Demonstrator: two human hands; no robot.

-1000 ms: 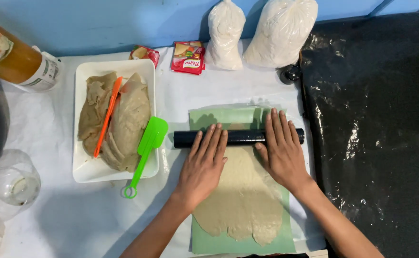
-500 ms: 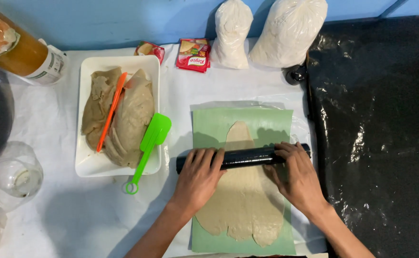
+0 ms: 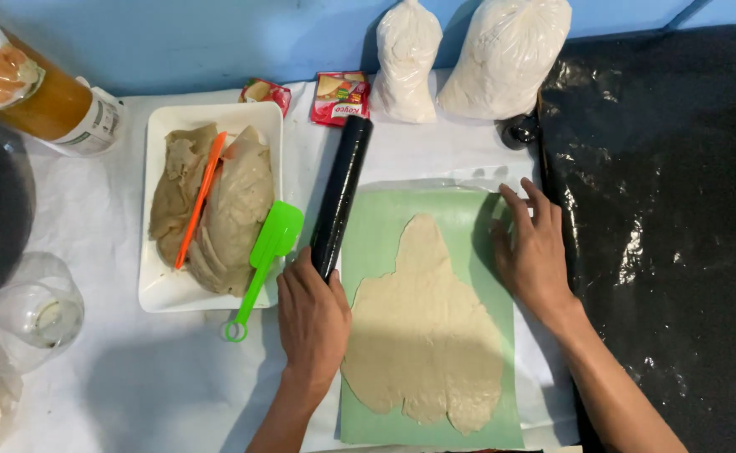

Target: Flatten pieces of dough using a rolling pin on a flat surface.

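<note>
White cloth covers the surface. Left hand lies open against the black cylindrical rolling pin; right hand rests flat on the green mat beside thin beige rolled dough. Unheld, the pin might roll; the dough looks liable to tear.

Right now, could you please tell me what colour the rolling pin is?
The rolling pin is glossy black, seen in the head view beside the left hand.
</note>
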